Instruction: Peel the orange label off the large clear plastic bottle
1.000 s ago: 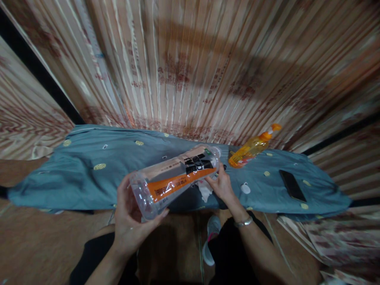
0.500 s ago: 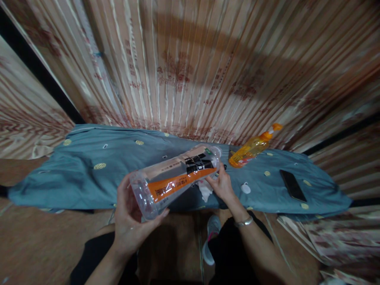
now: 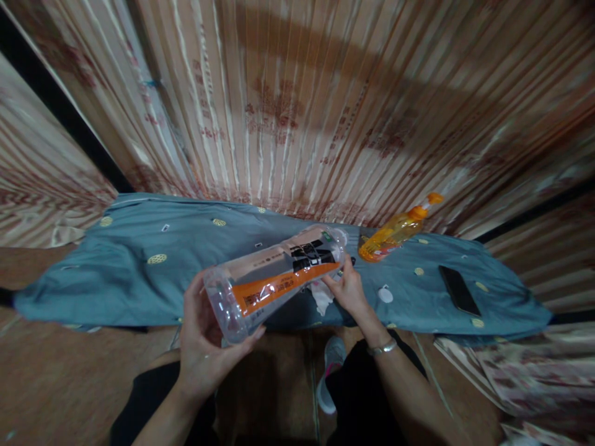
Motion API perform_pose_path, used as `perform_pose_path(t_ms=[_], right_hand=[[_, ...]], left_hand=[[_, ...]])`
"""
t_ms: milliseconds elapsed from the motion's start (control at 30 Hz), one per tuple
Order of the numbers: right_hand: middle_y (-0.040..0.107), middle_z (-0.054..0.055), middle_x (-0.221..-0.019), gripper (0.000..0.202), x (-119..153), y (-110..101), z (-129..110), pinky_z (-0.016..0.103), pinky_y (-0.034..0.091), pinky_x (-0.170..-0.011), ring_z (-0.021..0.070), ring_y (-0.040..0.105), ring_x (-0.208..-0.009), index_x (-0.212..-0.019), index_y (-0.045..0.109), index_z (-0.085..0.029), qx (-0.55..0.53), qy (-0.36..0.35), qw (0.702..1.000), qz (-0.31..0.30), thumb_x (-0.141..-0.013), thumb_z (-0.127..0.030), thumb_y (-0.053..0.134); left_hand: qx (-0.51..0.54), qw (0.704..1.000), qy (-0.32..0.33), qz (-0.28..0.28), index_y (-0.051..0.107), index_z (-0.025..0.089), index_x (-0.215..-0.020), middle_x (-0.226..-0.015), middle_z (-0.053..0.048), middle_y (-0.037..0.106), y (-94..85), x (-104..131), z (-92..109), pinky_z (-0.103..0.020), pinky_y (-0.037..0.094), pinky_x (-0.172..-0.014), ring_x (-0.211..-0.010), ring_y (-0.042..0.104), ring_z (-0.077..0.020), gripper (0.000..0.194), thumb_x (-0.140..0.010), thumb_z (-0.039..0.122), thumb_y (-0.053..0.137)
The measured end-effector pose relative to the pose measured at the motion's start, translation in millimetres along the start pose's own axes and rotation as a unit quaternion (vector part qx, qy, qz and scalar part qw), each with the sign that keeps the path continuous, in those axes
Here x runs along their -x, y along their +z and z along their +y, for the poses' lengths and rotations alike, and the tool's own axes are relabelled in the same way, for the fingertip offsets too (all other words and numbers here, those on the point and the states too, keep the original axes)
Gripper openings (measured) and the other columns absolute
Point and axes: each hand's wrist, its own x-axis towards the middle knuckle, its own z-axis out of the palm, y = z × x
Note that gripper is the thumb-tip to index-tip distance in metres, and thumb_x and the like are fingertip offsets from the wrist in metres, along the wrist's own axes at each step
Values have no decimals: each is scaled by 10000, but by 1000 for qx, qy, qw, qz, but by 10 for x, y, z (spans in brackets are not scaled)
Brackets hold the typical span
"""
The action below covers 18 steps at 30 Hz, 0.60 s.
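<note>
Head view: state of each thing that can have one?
Container: tilted, held in both hands; contents unclear
Left hand: curled round near end
Right hand: gripping far end
Pump bottle: standing, pump head fitted
Phone: lying flat, upper face dark
White scrap: crumpled, partly hidden
White round thing: lying on cloth; open or shut, can't tell
Cloth: spread, wrinkled
Curtain: hanging in folds

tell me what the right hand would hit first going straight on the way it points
The clear container, most likely: the right hand seems to hold its far end, though depth is hard to judge.
</note>
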Motion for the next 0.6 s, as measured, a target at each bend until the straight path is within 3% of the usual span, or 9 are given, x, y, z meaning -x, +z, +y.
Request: perform_pose_path(t_ms=[400,600], right_hand=[[770,99,-929,562,0,-2,-18,366,588,-722,281,750,-799,-1238,501,-173,-9,7,1000,1,-796,-497,627],[770,104,-947,571,0,-5,-21,373,581,-710,286,744,-795,-1254,504,-178,-9,11,1000,-4,-799,-500,627]], left_hand=[[1,1000,7,-10,567,254,-1295,-1197,-69,704,0,-5,2,-358,665,-774,-1043,725,-303,873,-497,257,918],[-12,998,15,-58,516,290,-1366,-1278,-81,676,-52,-4,-32,-408,666,-835,-1116,709,-339,911,-554,216,921]])
